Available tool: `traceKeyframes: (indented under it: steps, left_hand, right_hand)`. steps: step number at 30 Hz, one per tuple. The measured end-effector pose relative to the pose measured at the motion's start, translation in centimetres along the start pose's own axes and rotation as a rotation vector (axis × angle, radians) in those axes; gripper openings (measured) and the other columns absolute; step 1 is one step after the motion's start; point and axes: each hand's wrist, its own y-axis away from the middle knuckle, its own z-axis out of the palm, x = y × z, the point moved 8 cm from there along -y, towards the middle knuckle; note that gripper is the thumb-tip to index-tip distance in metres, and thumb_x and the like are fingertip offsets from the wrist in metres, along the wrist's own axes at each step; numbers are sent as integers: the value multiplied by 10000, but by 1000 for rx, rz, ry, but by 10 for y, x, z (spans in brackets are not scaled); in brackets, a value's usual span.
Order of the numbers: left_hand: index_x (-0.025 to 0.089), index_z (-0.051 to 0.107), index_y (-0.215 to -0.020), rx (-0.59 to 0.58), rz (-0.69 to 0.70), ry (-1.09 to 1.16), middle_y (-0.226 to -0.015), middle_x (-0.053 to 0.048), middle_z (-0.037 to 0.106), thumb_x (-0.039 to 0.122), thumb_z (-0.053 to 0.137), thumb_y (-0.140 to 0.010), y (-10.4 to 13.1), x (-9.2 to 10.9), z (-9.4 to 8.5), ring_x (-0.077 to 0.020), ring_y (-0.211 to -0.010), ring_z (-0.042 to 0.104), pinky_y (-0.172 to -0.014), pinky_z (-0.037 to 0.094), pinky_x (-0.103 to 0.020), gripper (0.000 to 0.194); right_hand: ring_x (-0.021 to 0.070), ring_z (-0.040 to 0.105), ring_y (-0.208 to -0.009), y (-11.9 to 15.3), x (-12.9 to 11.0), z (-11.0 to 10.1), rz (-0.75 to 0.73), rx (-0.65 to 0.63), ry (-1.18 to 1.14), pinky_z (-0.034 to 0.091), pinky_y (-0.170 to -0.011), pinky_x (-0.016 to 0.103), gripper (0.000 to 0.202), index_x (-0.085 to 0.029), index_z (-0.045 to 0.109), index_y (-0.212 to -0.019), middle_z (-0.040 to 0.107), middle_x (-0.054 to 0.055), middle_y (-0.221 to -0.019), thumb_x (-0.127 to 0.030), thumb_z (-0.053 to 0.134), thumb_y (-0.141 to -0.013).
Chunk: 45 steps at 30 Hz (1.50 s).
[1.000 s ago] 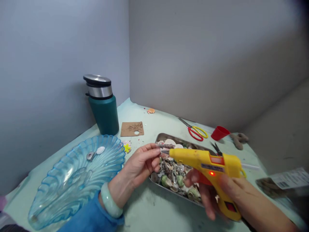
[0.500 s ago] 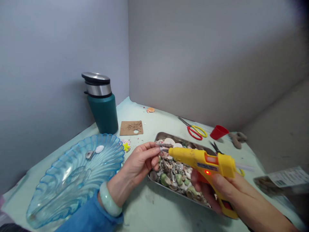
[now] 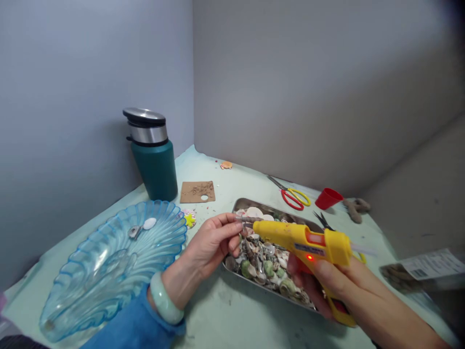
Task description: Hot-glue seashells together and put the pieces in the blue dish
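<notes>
My right hand (image 3: 330, 286) grips a yellow hot glue gun (image 3: 301, 242) with its red light lit and a clear glue stick (image 3: 363, 249) poking out of the back. Its nozzle points left, right at the fingertips of my left hand (image 3: 216, 242). Those fingers pinch a slim, pointed greyish shell (image 3: 250, 219), partly hidden by the fingers and close to the nozzle. Below both hands lies a metal tray (image 3: 250, 282) full of mixed seashells (image 3: 269, 268), several of them green.
A blue shell-shaped dish (image 3: 94, 271) stands at left, a teal bottle (image 3: 156, 169) behind it. Cardboard (image 3: 191, 192) lies mid-table. Red-and-yellow scissors (image 3: 292, 198), dark-bladed scissors (image 3: 323, 220), a red cup (image 3: 328, 198) and a labelled packet (image 3: 417, 271) are at right.
The glue gun's rear has shifted slightly left and up with my right hand. My left hand stays nearly still, pinching the shell.
</notes>
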Motion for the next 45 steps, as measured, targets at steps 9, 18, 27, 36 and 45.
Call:
traceKeyframes:
  steps: [9, 18, 27, 36, 45]
  left_hand:
    - [132, 651, -818, -3, 14, 2, -549, 49, 544, 197, 738, -751, 0, 2, 3, -28, -382, 426, -413, 389, -159, 127]
    - [131, 650, -833, -15, 12, -17, -542, 55, 538, 211, 743, -749, -1, 0, 2, -30, -385, 433, -415, 382, -155, 149]
    - [132, 651, -817, -14, 12, -23, -514, 63, 513, 213, 748, -741, 0, 1, 3, -31, -379, 421, -416, 380, -159, 148]
    - [131, 655, -814, -14, 6, -25, -520, 59, 519, 214, 750, -736, -1, 1, 3, -31, -383, 424, -414, 379, -159, 148]
    - [128, 656, -813, -9, 13, -26, -551, 46, 549, 198, 736, -746, 0, 0, 2, -29, -383, 430, -418, 393, -161, 125]
  right_hand:
    - [138, 468, -513, 5, -1, -2, 78, 69, 37, 402, -467, 261, 567, -178, 661, -780, 559, 34, -604, -695, 438, -849]
    - [151, 502, -554, 10, 20, -10, 139, 166, 71, 427, -503, 260, 581, -193, 660, -794, 582, 19, -629, -739, 462, -796]
    - [138, 478, -530, 8, 9, -9, 125, 155, 93, 416, -491, 246, 599, -183, 636, -728, 557, 12, -587, -751, 457, -789]
    - [138, 490, -555, 6, 12, -8, 151, 80, 100, 419, -512, 249, 610, -171, 649, -821, 568, 16, -627, -738, 424, -823]
    - [140, 486, -572, 8, 17, -4, 177, 87, 33, 398, -507, 244, 591, -184, 624, -758, 571, 22, -671, -748, 451, -798]
